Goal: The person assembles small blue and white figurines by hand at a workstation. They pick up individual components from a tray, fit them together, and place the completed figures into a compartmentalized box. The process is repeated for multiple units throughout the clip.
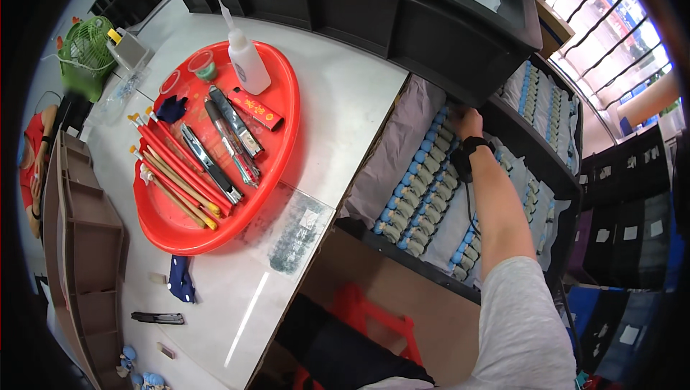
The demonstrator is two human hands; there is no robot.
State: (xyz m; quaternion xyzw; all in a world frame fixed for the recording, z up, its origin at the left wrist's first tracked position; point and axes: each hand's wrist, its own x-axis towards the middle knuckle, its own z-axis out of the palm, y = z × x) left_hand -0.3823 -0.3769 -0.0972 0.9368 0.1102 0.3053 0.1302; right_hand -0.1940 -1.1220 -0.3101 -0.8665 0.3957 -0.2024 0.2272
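Note:
My right arm, in a light grey sleeve, reaches across a black crate (pixel 431 275). Rows of small blue-and-grey figurines (pixel 413 192) lie in it on white paper. At the far end of a row is my right hand (pixel 468 124), next to the crate's back wall. Its fingers are blurred and partly hidden, so I cannot make out whether they hold a figurine. A black band (pixel 471 147) with a thin cord circles the wrist. My left hand is out of view.
A red tray (pixel 287 131) on the white table holds brushes (pixel 172 167), box cutters (pixel 208 164) and a squeeze bottle (pixel 248 63). A large black bin (pixel 345 16) stands behind. Another crate (pixel 543 106) of figurines lies right. A red stool (pixel 381 318) is below; a person (pixel 36 160) sits far left.

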